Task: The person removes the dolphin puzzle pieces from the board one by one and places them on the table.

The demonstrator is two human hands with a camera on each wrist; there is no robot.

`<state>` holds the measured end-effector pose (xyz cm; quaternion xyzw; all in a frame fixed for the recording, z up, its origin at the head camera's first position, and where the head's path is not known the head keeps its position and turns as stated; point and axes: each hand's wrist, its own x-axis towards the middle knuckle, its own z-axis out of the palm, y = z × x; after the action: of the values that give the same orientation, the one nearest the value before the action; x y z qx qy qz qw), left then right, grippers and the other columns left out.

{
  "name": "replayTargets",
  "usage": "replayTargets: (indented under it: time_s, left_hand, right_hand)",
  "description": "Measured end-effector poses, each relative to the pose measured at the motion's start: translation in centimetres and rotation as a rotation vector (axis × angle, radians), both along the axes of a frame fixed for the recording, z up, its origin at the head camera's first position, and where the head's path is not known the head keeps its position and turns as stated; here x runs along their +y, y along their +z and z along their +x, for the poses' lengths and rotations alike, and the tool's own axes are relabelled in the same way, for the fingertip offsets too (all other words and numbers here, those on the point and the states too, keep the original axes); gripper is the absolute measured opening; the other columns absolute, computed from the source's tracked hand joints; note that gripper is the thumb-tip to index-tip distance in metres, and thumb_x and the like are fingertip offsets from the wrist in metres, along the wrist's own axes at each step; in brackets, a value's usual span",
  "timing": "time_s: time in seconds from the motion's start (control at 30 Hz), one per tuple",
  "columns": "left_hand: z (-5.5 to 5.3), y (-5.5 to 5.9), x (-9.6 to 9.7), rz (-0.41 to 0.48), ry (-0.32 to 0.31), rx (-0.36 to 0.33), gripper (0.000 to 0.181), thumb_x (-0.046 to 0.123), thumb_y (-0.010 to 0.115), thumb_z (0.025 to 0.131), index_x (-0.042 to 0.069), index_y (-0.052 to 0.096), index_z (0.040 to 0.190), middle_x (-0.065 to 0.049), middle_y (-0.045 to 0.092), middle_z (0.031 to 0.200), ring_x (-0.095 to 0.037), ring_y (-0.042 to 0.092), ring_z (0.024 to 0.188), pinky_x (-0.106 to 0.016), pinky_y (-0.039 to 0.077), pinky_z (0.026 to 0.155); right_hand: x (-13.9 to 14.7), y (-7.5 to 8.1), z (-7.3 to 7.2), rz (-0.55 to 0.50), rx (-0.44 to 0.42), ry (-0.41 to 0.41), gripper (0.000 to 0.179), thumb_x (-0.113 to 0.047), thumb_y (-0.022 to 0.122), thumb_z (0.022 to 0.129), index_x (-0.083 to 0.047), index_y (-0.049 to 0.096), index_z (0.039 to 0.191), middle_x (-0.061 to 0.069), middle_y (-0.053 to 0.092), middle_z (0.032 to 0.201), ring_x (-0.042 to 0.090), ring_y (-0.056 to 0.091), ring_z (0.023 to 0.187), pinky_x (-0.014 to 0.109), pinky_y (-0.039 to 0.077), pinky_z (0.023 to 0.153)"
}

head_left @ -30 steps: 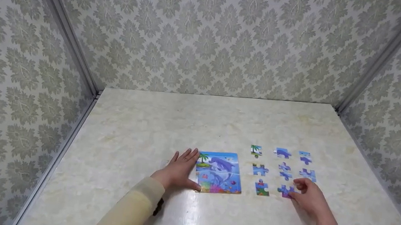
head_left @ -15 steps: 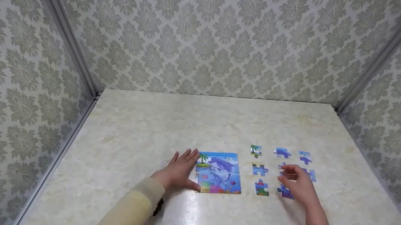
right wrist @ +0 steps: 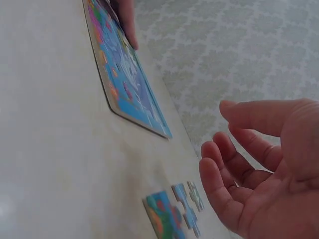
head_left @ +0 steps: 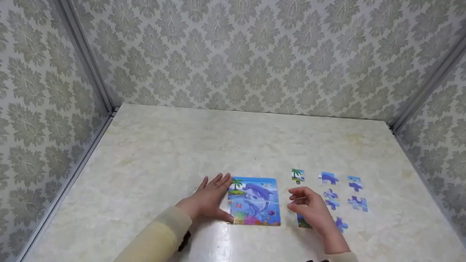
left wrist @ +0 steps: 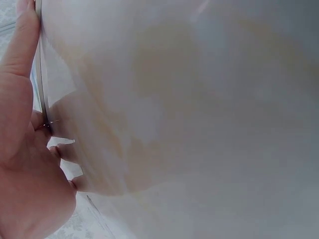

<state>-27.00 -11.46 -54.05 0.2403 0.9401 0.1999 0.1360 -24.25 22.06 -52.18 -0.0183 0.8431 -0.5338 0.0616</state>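
Observation:
A square jigsaw puzzle board (head_left: 255,201) with a dolphin picture lies flat on the table. Spread along its left edge is my left hand (head_left: 206,199), thumb at the near corner and fingers on the far part of that edge. My right hand (head_left: 313,208) hovers just right of the board, fingers loosely bent and nothing between them. Beneath it, partly covered, is a coral-coloured puzzle piece (head_left: 303,222); the right wrist view shows this corner piece (right wrist: 164,214) with a blue piece (right wrist: 187,209) and a palm-tree piece (right wrist: 195,195) behind.
More loose pieces lie in rows to the right: a dolphin-back piece (head_left: 328,178), a blue-topped piece (head_left: 354,183), a knobbed piece (head_left: 331,198) and a right-hand one (head_left: 357,203). Patterned walls (head_left: 241,42) enclose the marbled table (head_left: 163,141).
My right hand has moved left from the bottom middle piece, across the loose pieces, towards the board. The left hand and the board have stayed in place.

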Motion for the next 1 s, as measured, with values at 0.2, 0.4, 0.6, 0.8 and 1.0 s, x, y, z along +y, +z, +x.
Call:
replayTargets:
  time_s: [0.2,0.4,0.6,0.8,1.0]
  left_hand:
    - [0.0,0.0,0.0,0.004,-0.001,0.002,0.124,0.062,0.083,0.077,0.009,0.014,0.166,-0.007,0.009,0.175,-0.032,0.005,0.163,-0.062,0.001,0.130]
    - [0.2,0.1,0.0,0.013,-0.006,-0.013,0.124,0.062,0.082,0.077,0.009,0.014,0.166,-0.007,0.008,0.175,-0.032,0.004,0.163,-0.061,-0.001,0.130]
    - [0.1,0.0,-0.1,0.002,-0.006,-0.005,0.125,0.064,0.082,0.077,0.010,0.013,0.166,-0.006,0.008,0.175,-0.030,0.003,0.163,-0.060,-0.001,0.130]
    - [-0.1,0.0,-0.1,-0.002,-0.015,0.022,0.126,0.064,0.082,0.077,0.008,0.014,0.166,-0.009,0.011,0.175,-0.033,0.006,0.163,-0.063,0.003,0.129]
    - [0.0,0.0,-0.1,-0.010,-0.014,0.019,0.126,0.064,0.082,0.077,0.008,0.014,0.166,-0.009,0.010,0.175,-0.034,0.006,0.163,-0.063,0.002,0.129]
  right_hand:
    - [-2.6,-1.2,-0.3,-0.016,-0.042,0.032,0.036,-0.002,0.075,0.090,-0.004,0.066,0.125,0.013,0.066,0.115,0.022,0.067,0.101,0.030,0.059,0.083]
    - [-4.4,-2.1,-0.4,0.101,-0.047,0.070,0.040,-0.002,0.080,0.086,-0.009,0.067,0.123,0.006,0.065,0.108,0.018,0.060,0.096,0.031,0.054,0.087]
    - [-5.2,-2.0,-0.9,0.299,-0.041,0.166,0.042,-0.007,0.085,0.083,-0.012,0.067,0.120,0.004,0.057,0.103,0.019,0.050,0.092,0.035,0.046,0.082]
    - [-5.5,-1.6,-1.2,0.362,-0.065,0.195,0.041,-0.009,0.086,0.082,-0.012,0.063,0.115,0.006,0.054,0.110,0.020,0.051,0.096,0.039,0.048,0.090]
    - [-5.5,-1.7,-0.6,0.302,0.019,0.222,0.045,-0.005,0.084,0.083,-0.017,0.052,0.112,0.004,0.057,0.107,0.020,0.052,0.093,0.037,0.046,0.085]
